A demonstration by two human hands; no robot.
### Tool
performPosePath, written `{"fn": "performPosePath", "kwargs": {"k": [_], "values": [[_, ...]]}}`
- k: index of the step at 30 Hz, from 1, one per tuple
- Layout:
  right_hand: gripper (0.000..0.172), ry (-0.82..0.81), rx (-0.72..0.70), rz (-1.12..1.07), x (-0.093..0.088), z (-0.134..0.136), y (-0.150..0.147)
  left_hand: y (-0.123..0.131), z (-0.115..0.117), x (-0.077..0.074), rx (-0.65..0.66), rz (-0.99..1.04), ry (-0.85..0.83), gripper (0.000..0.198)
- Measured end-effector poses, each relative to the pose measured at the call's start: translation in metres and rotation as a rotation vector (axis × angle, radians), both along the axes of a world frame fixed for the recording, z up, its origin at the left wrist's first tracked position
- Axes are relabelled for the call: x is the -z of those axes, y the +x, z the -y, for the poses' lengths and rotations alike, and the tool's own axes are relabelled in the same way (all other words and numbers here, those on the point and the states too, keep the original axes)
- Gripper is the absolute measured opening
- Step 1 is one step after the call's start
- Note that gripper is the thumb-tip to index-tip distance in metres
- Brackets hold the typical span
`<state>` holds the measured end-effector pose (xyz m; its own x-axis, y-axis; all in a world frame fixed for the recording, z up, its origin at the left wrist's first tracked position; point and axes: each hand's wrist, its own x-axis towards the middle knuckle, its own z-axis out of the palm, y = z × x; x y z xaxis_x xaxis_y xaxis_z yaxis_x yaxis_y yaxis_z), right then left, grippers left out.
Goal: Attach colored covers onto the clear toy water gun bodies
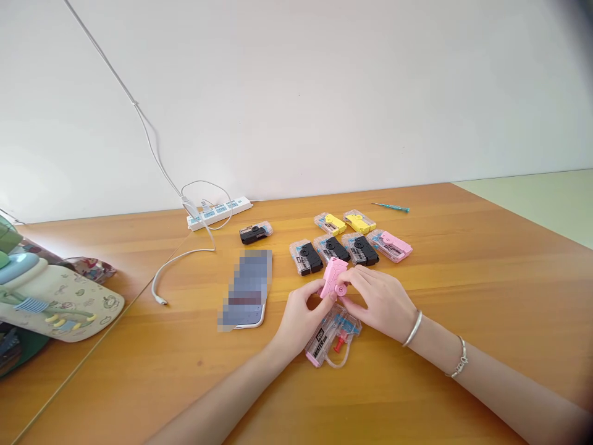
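A small pink toy water gun [334, 278] is held between both hands just above the wooden table [463, 296]. My left hand [299, 318] pinches its left side. My right hand [380, 300] closes on its right side near a round button. Directly under the hands lies a clear-and-pink toy water gun [331, 340] with a red trigger. Behind the hands lies a cluster of similar small toys: black ones [333, 250], yellow ones [345, 222], a pink one [391, 245], and one black toy [254, 232] apart to the left.
A phone [248, 287] lies face up left of the hands. A white power strip [220, 212] with cables sits by the wall, one loose cable end [160, 300] on the table. A small screwdriver [391, 207] lies at the back. A patterned bag [50, 296] occupies the left edge.
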<state>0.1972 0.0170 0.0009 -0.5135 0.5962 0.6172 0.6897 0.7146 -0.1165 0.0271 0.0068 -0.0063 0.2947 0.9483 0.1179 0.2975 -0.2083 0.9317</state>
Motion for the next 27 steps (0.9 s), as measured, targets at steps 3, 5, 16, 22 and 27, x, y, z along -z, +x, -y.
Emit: {"fn": "performPosePath", "kwargs": {"k": [3,5,16,22,27], "values": [[0.005,-0.033,0.006,-0.024,0.0001,0.0004,-0.0002,-0.0001,0.0008,-0.0015,0.019,0.008,-0.007,0.027],[0.005,-0.048,0.013,-0.032,0.0000,0.0007,-0.0002,-0.0001,0.0014,-0.0022,0.031,0.019,-0.012,0.029],[0.005,-0.022,0.044,-0.033,0.0000,0.0021,-0.0020,0.0006,0.0028,-0.0016,-0.006,-0.073,0.046,0.030],[0.006,0.004,0.160,-0.004,0.0021,0.0019,-0.0040,0.0001,0.0011,0.0011,-0.063,-0.143,0.136,0.028],[0.011,0.093,0.160,0.190,-0.0014,0.0040,-0.0061,-0.0008,0.0009,0.0019,-0.049,-0.146,0.162,0.028]]}}
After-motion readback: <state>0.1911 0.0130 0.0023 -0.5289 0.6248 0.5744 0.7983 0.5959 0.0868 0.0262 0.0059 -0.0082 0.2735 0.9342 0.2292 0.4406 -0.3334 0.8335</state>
